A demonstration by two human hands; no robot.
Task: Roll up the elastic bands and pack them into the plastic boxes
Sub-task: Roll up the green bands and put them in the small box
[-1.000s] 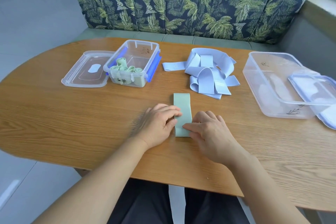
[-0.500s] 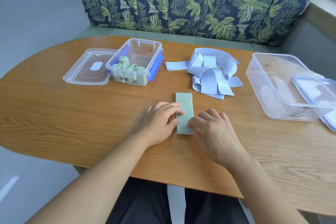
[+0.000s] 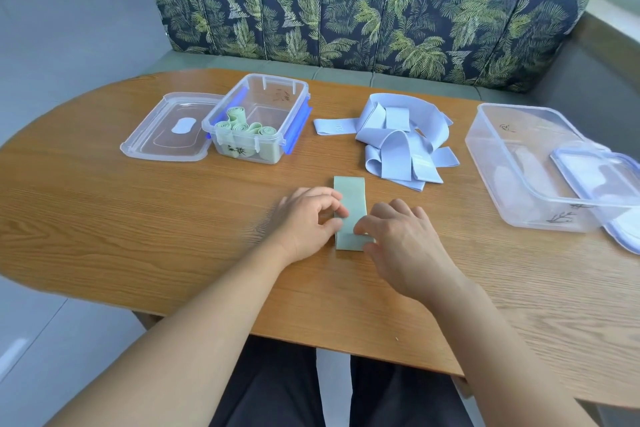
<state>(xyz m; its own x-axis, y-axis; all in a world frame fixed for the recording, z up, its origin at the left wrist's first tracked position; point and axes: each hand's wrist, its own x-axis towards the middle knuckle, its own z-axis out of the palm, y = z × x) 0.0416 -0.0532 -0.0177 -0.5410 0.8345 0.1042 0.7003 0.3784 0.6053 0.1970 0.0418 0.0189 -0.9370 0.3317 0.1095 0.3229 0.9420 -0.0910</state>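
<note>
The flat pale green elastic band (image 3: 349,201) lies on the brown wooden tabletop (image 3: 138,218) between both hands. The left hand (image 3: 304,222) pinches its side edge. To roll well, fold the near end small and tight, then go straight. The right hand (image 3: 405,246) hides the near corner (I cannot tell if that grip holds it).
</note>
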